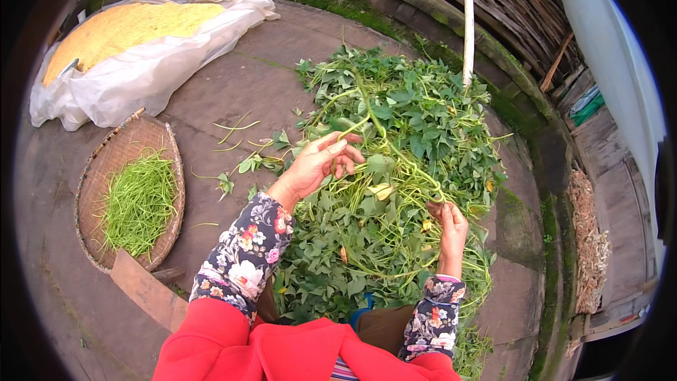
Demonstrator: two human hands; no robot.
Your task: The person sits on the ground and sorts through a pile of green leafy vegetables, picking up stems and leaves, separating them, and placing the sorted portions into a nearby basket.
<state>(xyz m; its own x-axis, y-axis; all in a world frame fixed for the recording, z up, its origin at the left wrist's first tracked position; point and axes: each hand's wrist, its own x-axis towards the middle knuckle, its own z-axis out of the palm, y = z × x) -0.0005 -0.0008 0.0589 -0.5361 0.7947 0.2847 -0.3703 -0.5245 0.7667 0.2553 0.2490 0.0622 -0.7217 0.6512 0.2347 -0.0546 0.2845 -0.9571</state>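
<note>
My right hand [449,227] pinches one end of a thick green leafy vine [391,148], probably sweet potato, which slants up and to the left. Between the thumb and forefinger of my left hand [320,164] is a thin side stalk [354,128] that branches off this vine. The other left fingers are loosely curled. Below both hands spreads a big heap of cut vines [412,100] with green leaves and a few yellowed ones. To my left, a woven bamboo basket [119,148] holds a pile of thin green stalks [138,201].
Yellow grain-like material [137,24] lies on a white plastic sheet [195,58] at the far left. A wooden board [148,291] is beside the basket. Loose stalks [238,126] lie on the concrete floor [254,79]. A white pole [468,21] and stacked wood [508,5] stand beyond the heap.
</note>
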